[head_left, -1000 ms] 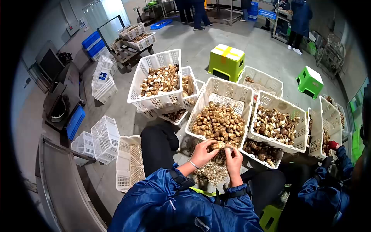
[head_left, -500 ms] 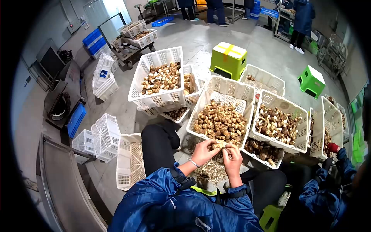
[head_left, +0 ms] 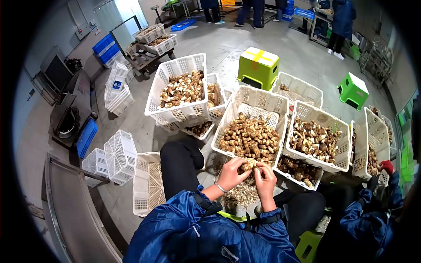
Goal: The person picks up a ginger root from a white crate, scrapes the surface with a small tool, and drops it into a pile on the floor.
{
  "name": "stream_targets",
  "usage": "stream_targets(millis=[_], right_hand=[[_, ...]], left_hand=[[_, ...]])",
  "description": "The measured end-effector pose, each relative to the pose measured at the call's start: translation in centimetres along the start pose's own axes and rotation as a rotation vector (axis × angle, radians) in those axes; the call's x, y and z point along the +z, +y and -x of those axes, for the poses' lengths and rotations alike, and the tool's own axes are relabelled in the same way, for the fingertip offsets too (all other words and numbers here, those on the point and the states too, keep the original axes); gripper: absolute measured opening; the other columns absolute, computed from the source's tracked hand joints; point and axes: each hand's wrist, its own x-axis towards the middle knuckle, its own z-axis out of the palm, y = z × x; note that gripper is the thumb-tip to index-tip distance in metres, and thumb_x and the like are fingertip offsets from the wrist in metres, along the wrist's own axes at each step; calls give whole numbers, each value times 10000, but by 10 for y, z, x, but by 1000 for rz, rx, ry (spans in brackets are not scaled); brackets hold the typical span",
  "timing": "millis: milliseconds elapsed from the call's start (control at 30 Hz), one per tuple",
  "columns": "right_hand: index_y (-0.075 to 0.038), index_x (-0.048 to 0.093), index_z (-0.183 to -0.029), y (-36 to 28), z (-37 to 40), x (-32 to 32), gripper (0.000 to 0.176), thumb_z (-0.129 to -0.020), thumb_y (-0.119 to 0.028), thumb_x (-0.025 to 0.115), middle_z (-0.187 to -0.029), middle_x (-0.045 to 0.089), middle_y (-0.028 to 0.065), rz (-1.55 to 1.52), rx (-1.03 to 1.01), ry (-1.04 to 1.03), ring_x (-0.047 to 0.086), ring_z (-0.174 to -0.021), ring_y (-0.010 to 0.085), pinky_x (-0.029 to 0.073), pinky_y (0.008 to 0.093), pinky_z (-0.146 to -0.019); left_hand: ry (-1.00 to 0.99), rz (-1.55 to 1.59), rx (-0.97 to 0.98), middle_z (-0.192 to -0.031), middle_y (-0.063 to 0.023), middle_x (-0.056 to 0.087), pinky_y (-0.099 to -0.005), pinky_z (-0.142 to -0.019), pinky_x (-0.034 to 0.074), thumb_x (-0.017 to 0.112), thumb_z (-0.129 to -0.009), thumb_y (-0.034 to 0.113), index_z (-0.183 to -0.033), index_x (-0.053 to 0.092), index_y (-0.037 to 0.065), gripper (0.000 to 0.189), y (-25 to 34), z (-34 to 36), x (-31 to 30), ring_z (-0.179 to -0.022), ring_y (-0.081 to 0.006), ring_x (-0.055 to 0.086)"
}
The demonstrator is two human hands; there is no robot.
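Pale brown and cream, a mushroom is pinched in the fingers of my left hand, just over the near rim of a white crate. My right hand is closed at the mushroom's right side, thumb and fingers pressed together. Whatever is between those fingertips I cannot tell. Beyond both hands, the white crate holds a heap of brown mushrooms. Beneath my hands, between my knees, lies a pile of pale trimmings.
Another crate of mushrooms stands to the right, stacked on a lower one. At left a raised crate holds more. An overturned crate and a green stool stand around. A co-worker's red-gloved hand is at far right.
My fingers have shifted slightly around the mushroom, which is turned a little between my hands. The co-worker's red-gloved hand at far right has moved slightly right.
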Motion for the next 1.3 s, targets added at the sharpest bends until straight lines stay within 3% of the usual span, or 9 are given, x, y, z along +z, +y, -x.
stream_targets(millis=[167,300,433,567,900,933,1067,1100,1300], right_hand=[[39,658,-905,0,0,-1,78,-887,-36,667,-962,695,116,-51,93,16,651,-852,190,508,318,-749],[37,665,-921,0,-1,2,85,-883,-38,674,-930,686,108,-46,-49,27,642,-833,190,506,312,-741],[32,668,-926,3,-2,-2,83,-886,-40,677,-956,679,98,-82,162,2,638,-818,162,505,295,-707],[24,675,-948,17,-3,3,94,-908,-60,672,-931,672,71,-6,-132,48,581,-724,103,478,280,-634],[4,689,-1025,27,2,-5,195,-943,-172,670,-873,678,114,69,171,72,638,-764,186,504,356,-688],[7,693,-1013,26,2,-7,195,-935,-169,668,-872,684,115,52,282,-3,650,-775,198,515,363,-711],[6,715,-989,31,10,2,178,-865,-112,664,-938,712,128,61,18,-128,667,-793,217,526,340,-719],[4,718,-971,24,13,3,165,-862,-108,665,-928,717,106,98,94,-170,659,-789,149,509,282,-690],[15,618,-840,12,16,5,270,-883,-234,712,-644,569,140,195,96,-335,512,-555,152,413,357,-532]], left_hand=[[2,3,6,-985,-168,680,-393,-810,551,806,-740,146,-996,668,-14,332,1,-1,0,-911,-344,677],[-14,-8,29,-1000,-163,673,-399,-814,551,806,-741,144,-1005,664,-11,337,0,0,0,-927,-344,672],[-27,-24,34,-1010,-167,668,-407,-822,552,810,-739,147,-1005,663,-8,342,0,2,1,-935,-347,668],[-20,-27,42,-1015,-168,669,-411,-821,553,817,-742,160,-1010,661,-9,353,-1,2,1,-935,-350,668],[-30,16,-108,-1032,-183,691,-405,-814,556,805,-779,234,-1065,683,-5,393,0,-1,-4,-930,-345,689],[-20,41,-166,-1006,-173,704,-395,-799,557,801,-789,247,-1064,689,2,386,0,-2,-6,-912,-341,696],[42,126,-283,-898,-132,720,-321,-634,514,778,-809,296,-1063,693,4,396,-13,-2,-5,-699,-179,664],[29,129,-324,-852,-119,717,-313,-608,506,786,-806,299,-1063,694,4,402,-17,-1,-5,-648,-150,631],[34,144,-323,-870,-138,723,-328,-612,506,793,-813,310,-1084,688,2,424,-30,4,-3,-668,-171,648]])
